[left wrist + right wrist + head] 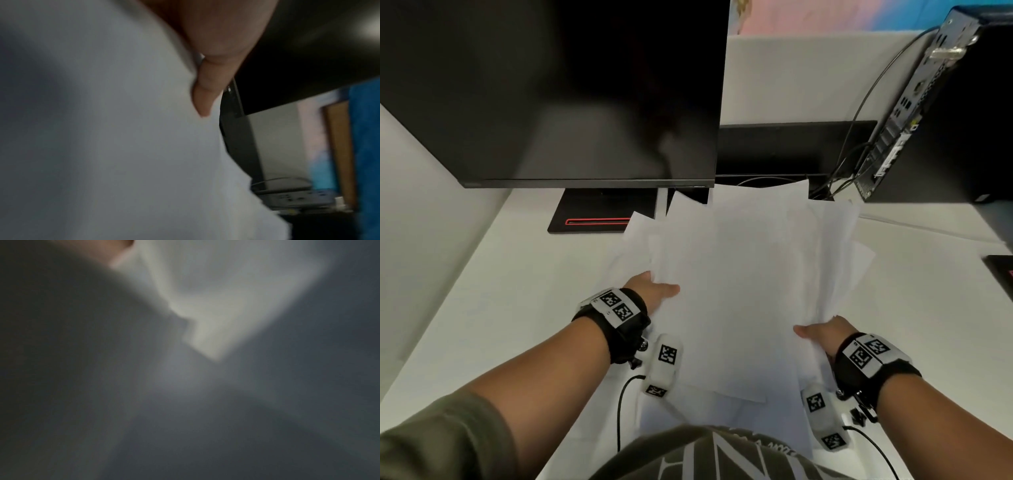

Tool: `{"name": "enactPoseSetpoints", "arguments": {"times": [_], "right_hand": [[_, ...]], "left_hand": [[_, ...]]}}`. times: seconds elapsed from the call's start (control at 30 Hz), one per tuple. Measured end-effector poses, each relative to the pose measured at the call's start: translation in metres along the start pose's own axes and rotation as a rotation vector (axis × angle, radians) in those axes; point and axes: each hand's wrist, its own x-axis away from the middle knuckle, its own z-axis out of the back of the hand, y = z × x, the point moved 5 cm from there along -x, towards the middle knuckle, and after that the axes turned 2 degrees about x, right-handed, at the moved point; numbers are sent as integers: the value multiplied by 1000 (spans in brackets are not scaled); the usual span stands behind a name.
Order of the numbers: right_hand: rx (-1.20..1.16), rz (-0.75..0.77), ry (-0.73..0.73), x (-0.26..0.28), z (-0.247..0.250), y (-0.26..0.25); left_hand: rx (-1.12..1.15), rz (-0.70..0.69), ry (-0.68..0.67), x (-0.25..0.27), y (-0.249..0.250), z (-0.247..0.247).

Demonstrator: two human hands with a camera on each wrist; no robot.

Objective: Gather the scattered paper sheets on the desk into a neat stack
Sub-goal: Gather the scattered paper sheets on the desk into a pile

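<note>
Both hands, left hand (654, 286) and right hand (822, 334), grip paper sheets (739, 274); monitor (551, 89) only head view.

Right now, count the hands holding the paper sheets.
2. The left hand holds the paper sheets at their left edge; the right hand holds the right edge.

Head view downward over the paper sheets (739, 291); both wrist views close, blurred, against them.

Head view: even, soft indoor light, mild motion blur, straight lines bowed at edges; dim reflection on the monitor screen (585, 102). Left wrist view: soft focus, paper sheets (102, 129) shaded grey. Right wrist view: dim, fully blurred, dark corners.
</note>
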Motion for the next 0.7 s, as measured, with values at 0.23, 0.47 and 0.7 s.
{"name": "enactPoseSetpoints", "arguments": {"times": [0.23, 0.47, 0.7], "right_hand": [[30, -18, -6, 4, 0, -1], [-19, -4, -11, 6, -1, -1], [-278, -62, -65, 6, -2, 4]], "left_hand": [[88, -13, 18, -8, -2, 14], [-141, 40, 39, -6, -11, 11], [-214, -116, -75, 12, 3, -28]]}}
